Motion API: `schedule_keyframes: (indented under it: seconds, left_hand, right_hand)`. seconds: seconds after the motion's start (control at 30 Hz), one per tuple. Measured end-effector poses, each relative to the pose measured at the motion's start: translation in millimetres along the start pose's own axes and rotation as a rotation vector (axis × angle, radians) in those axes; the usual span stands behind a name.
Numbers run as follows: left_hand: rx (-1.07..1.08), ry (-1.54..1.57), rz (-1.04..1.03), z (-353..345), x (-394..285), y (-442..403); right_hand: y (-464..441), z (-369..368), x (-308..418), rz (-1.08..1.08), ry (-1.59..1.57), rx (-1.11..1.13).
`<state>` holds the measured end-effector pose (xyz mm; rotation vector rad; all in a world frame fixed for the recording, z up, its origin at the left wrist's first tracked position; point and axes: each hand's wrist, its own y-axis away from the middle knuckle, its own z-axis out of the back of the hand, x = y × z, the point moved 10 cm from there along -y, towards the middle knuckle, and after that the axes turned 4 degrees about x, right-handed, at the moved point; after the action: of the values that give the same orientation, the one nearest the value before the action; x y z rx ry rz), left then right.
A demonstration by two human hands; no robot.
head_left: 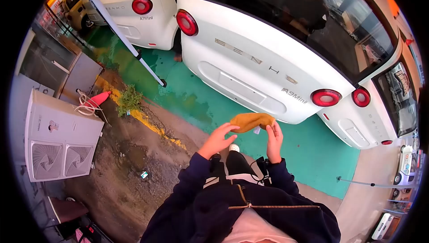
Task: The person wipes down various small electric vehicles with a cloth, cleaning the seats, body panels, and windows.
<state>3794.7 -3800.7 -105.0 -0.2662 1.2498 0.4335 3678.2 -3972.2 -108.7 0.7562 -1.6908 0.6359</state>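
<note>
Head view: cloth between two hands

From my remote seat, I see the left hand [219, 139] and right hand [274, 140], fingers pinched on opposite ends of a soft, sagging mustard cloth [251, 122] by the smooth, rounded car [243, 42]. A light fingertip hold could drop it (the blotchy green floor [313, 153] looks damp).

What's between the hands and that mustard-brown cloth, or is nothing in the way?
Nothing visible is in the way: the left hand holds one end of the mustard-brown cloth and the right hand the other. The white A9Mini van is beyond the cloth.
</note>
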Motion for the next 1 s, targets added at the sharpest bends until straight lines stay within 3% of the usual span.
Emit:
schedule_keyframes:
  seconds: [0.2,0.27,0.37,0.43,0.53,0.67,0.8,0.9,1.0]
  left_hand:
    - [0.164,-0.188,-0.077,12.0,-24.8,-94.0]
    - [0.118,-0.511,-0.183,22.1,-55.9,-134.0]
    - [-0.031,-0.526,-0.286,30.1,-78.7,-203.6]
    - [-0.084,-0.611,-0.389,19.9,-91.5,-250.6]
    - [-0.176,-0.779,-0.485,3.3,-90.5,-332.6]
    - [-0.328,-0.872,-0.555,7.9,-70.4,-352.5]
    - [-0.385,-0.862,-0.591,8.7,-67.6,-351.0]
    - [-0.309,-0.904,-0.603,8.6,-59.8,-354.4]
    - [-0.324,-0.941,-0.625,28.4,-55.7,-354.4]
  right_hand:
    - [-66.5,37.5,4.0,0.012,0.094,-0.074]
    - [-96.1,41.9,27.1,0.114,0.254,-0.075]
    - [-150.3,35.3,72.0,0.391,0.803,-0.101]
    - [-186.8,15.1,106.9,0.521,0.919,-0.088]
    - [-250.5,38.5,79.1,0.419,1.104,-0.182]
    - [-272.1,45.8,41.3,0.402,1.330,-0.236]
    - [-276.9,57.2,15.2,0.217,1.244,-0.271]
    - [-276.4,33.7,26.9,0.269,1.145,-0.453]
    - [-288.8,7.2,30.1,0.298,1.100,-0.420]
